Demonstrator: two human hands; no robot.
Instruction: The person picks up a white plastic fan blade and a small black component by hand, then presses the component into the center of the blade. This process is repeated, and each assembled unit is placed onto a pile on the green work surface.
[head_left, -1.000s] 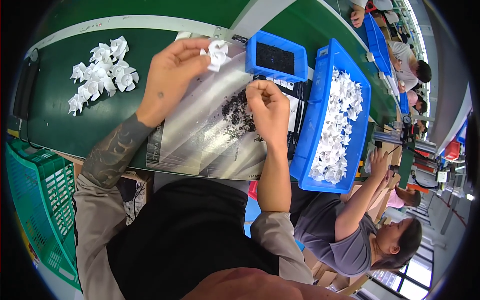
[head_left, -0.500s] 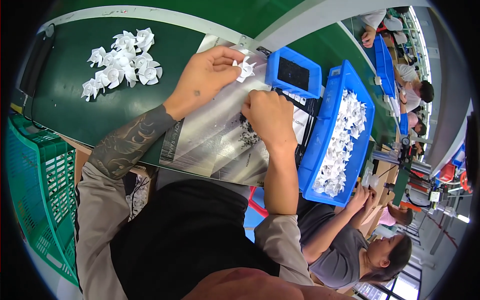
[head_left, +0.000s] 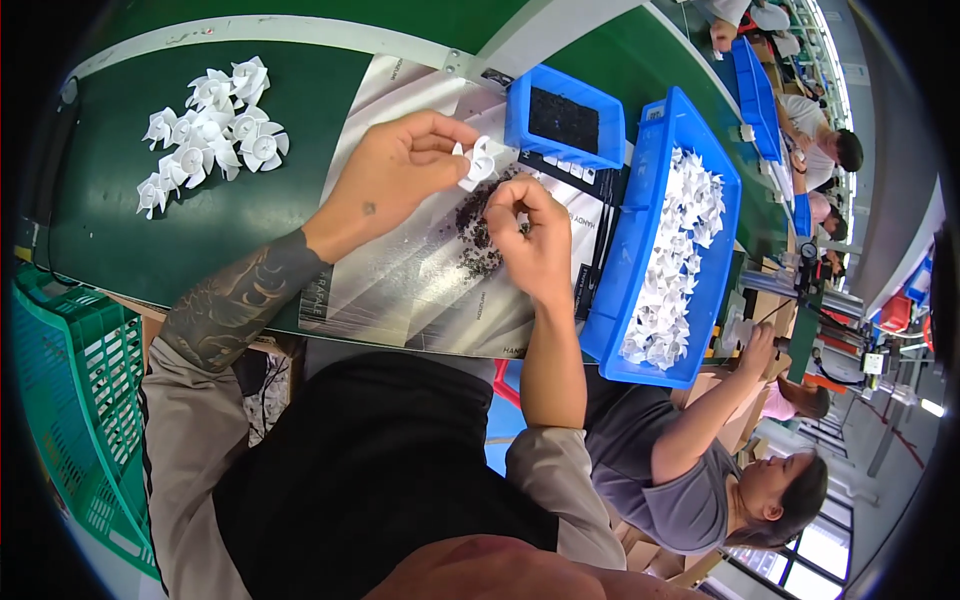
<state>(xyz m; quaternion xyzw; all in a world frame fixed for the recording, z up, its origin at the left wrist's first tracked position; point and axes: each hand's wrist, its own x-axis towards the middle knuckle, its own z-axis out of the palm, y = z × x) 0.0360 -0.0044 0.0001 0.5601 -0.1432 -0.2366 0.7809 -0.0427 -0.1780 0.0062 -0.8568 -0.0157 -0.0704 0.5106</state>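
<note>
Counter [head_left: 100,220]: green, with a shiny sheet [head_left: 400,300] on it.
Right hand [head_left: 535,240]: thumb and fingers curled together; cannot tell what, if anything, they hold.
Black bits [head_left: 474,225]: loose on the sheet, partly hidden by that hand; a brushing wrist might scatter them.
Left hand [head_left: 410,165]: pinching a white fan [head_left: 482,160] above the sheet; a slack pinch could drop it; thumb covers one edge.

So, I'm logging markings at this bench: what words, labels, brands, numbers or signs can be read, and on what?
I won't copy printed wording, only place it:
Silver-grey sheet: dark lettering in several spots, some legible.
Large blue bin: small pale patch near its far end; any text is too small to read.
White bladed piece in the left hand: none visible.
</note>
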